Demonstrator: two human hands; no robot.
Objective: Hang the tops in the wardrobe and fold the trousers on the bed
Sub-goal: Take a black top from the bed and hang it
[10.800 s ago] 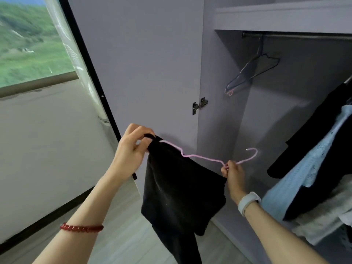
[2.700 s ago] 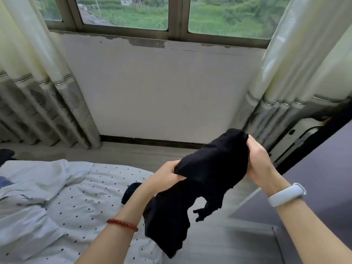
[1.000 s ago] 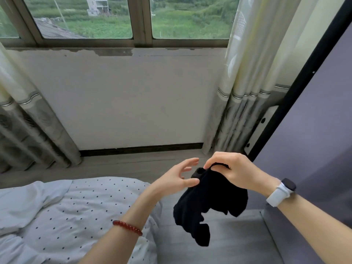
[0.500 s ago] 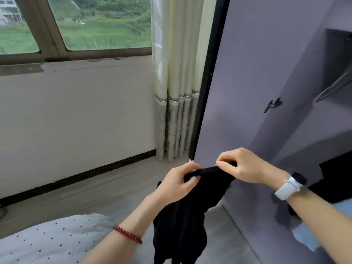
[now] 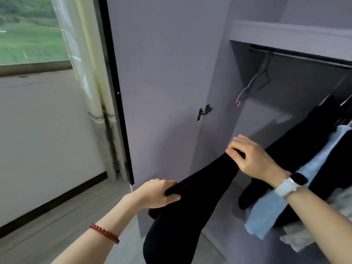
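Note:
A black garment (image 5: 192,202) is stretched between both my hands in front of the open wardrobe. My left hand (image 5: 158,193) grips its lower left edge, and my right hand (image 5: 251,159) pinches its upper right edge. The rest of the cloth hangs down below them. Inside the wardrobe an empty wire hanger (image 5: 255,86) hangs from the dark rail (image 5: 304,57). Several hung clothes, black (image 5: 297,149) and light blue (image 5: 312,174), fill the right side. The bed is out of view.
The wardrobe's purple door (image 5: 162,82) stands open at centre, with a hinge (image 5: 204,111) at its inner edge. A shelf (image 5: 285,33) runs above the rail. At left are a curtain (image 5: 95,92), a window, a white wall and grey floor (image 5: 66,225).
My view has swung right from the window and bed to the open wardrobe. My hands have spread apart, pulling the black garment out between them, the right hand higher.

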